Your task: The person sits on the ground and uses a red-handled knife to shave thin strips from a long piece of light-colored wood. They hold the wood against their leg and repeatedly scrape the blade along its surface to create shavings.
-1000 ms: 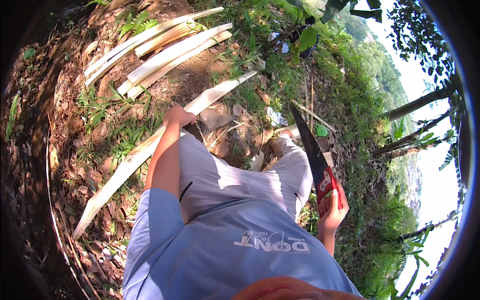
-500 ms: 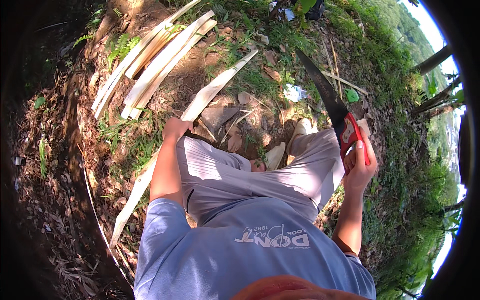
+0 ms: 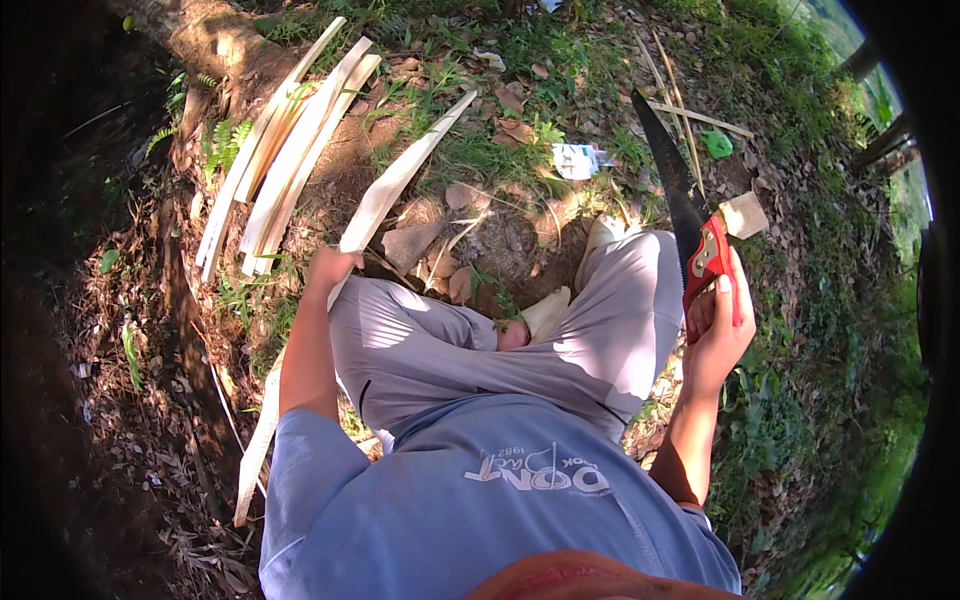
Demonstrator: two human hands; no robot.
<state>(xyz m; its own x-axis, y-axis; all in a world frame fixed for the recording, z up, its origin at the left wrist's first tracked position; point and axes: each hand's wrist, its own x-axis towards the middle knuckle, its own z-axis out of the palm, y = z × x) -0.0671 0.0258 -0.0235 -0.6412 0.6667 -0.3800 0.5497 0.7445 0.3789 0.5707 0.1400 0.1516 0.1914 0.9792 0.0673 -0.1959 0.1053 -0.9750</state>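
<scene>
My left hand (image 3: 333, 272) is closed around a long pale wooden strip (image 3: 400, 185) beside my left thigh. One end of the strip points ahead over the ground; the other passes under my left forearm and reappears near my left sleeve. In my right hand (image 3: 718, 335) is a pruning saw (image 3: 672, 165), gripped by its red handle. Its dark, curved blade points up and away, past my right knee, apart from the strip. Just beyond the saw handle shows a pale wooden block (image 3: 743, 215); what it rests on is unclear.
Several pale wooden strips (image 3: 300, 165) lie side by side at the far left. Ahead of my legs are a flat stone (image 3: 410, 245), dry leaves and a white wrapper (image 3: 578, 161). Thin sticks (image 3: 700, 118) and a green scrap (image 3: 716, 144) lie far right.
The view has shifted slightly. The saw blade points a little more steeply, and the wooden block past its handle shows more fully. Both hands keep their grips.
</scene>
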